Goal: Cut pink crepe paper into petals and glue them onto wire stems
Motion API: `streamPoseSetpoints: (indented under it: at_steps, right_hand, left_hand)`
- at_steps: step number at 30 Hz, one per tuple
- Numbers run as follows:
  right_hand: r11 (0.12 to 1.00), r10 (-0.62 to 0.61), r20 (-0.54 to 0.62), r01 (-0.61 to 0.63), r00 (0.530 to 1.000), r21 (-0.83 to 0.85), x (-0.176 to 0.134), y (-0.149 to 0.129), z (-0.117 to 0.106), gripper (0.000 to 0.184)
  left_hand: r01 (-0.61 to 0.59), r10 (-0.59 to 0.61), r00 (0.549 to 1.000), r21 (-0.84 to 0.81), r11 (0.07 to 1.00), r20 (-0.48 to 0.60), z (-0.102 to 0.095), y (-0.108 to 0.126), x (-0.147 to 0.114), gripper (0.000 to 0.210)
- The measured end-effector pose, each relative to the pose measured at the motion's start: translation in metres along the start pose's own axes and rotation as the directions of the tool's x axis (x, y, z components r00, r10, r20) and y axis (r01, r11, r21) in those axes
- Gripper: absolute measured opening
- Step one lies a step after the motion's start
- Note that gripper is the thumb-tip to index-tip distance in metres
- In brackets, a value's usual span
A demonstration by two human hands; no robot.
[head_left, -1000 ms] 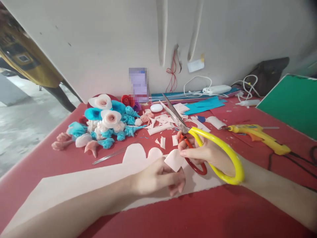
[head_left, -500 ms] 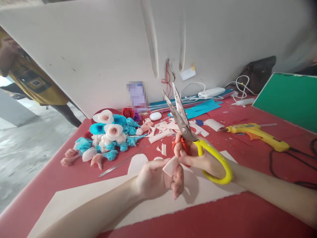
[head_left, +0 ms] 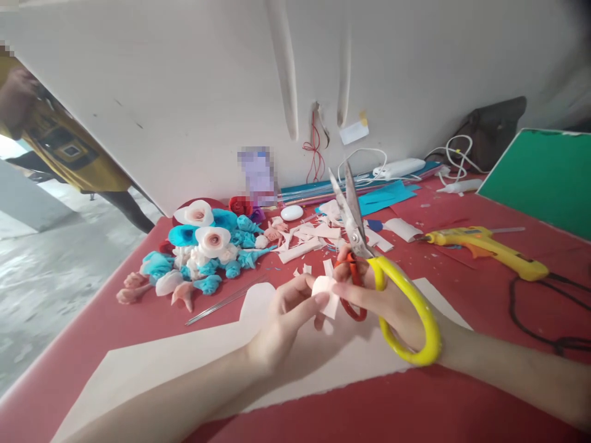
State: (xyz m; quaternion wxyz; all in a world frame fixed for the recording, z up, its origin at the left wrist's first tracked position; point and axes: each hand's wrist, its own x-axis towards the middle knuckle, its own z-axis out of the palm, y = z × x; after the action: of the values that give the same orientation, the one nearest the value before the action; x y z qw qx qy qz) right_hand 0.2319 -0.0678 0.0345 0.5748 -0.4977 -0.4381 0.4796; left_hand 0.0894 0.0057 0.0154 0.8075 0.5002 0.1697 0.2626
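Observation:
My left hand (head_left: 289, 320) pinches a small pale pink piece of paper (head_left: 327, 294) with a rounded top edge between thumb and fingers. The scissors (head_left: 406, 314), with one yellow and one red handle, hang on my right hand (head_left: 376, 295), their slightly parted blades pointing up and away. Fingertips of that same hand also touch the right edge of the paper piece. Beneath both hands a large pale pink sheet (head_left: 184, 363) lies on the red table, and rounded cut shapes (head_left: 257, 301) show at its far edge.
Blue, white and pink paper flowers (head_left: 203, 246) are heaped at the left, with thin wires (head_left: 221, 306) before them. Paper scraps (head_left: 309, 237) lie beyond my hands. A yellow glue gun (head_left: 489, 249) and a green board (head_left: 545, 178) are at right. A person (head_left: 69, 135) stands far left.
The folded paper piece now shows a wider face, with my left thumb on its front. The scissors, still on my right hand, have shifted slightly right and lower.

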Motion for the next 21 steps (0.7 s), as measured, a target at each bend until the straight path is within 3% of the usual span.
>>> streamPoseSetpoints:
  at_steps: [5, 11, 16, 19, 21]
  right_hand:
    - [0.999, 0.019, 0.103, -0.022, 0.995, 0.028, -0.004, -0.006, 0.002, 0.022]
    - [0.997, 0.064, 0.193, -0.07, 0.979, 0.025, -0.003, -0.01, -0.002, 0.028]
    - [0.989, 0.141, 0.236, -0.145, 0.961, 0.002, -0.001, -0.008, -0.009, 0.02]
    - [0.979, 0.14, 0.198, -0.166, 0.97, 0.117, 0.002, -0.007, -0.013, 0.027]
    - [0.954, 0.163, 0.185, -0.202, 0.969, 0.219, 0.002, -0.006, -0.016, 0.036]
  left_hand:
    - [-0.046, 0.049, 0.999, 0.142, 0.989, -0.02, -0.004, -0.004, -0.003, 0.018]
    - [0.014, -0.095, 0.97, 0.34, 0.94, 0.223, -0.003, 0.011, -0.001, 0.027]
    - [0.021, -0.154, 0.949, 0.434, 0.901, 0.274, -0.007, 0.022, 0.004, 0.033]
    - [0.0, -0.11, 0.967, 0.434, 0.901, 0.228, -0.006, 0.023, 0.004, 0.038]
    - [-0.007, -0.032, 0.992, 0.308, 0.951, 0.12, -0.003, 0.023, 0.004, 0.039]
